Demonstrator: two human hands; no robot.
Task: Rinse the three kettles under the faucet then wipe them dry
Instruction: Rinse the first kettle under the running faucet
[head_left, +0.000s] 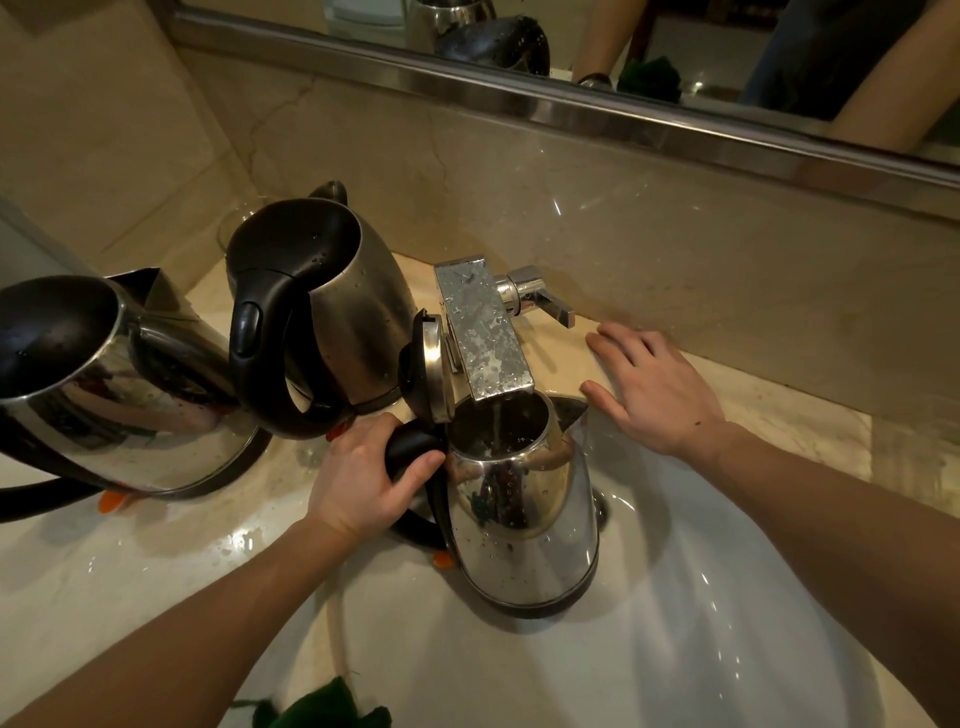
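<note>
Beige marble counter (810, 431) wraps round a white sink (675, 649), with a metal-framed mirror (727, 47) running along the wall above.

The left hand (363, 478) is curled tight round the black handle (410, 447) of a steel kettle (524, 525), with the thumb lying across the top of the grip. This kettle is in the sink basin, directly below the faucet (483, 332). Its hinged lid (431, 364) stands flipped up on the handle side, beside the spout block. A thin stream of water (497, 421) falls from the faucet into the open mouth. The polished body is beaded with droplets and has a dark band round its base.

The right hand (654, 384) lies flat on the counter with fingers straight and spread, holding nothing, just beside the faucet lever (545, 301).

Two more kettles are on the counter left of the faucet. The middle kettle (353, 312) has a duller, brushed body, a black handle and a black rim, and is speckled with drops. The far-left kettle (119, 405) is mirror-bright and close to the camera, its black top turned toward the lens.

A dark green cloth (327, 709) shows at the bottom edge, at the front rim of the sink.
</note>
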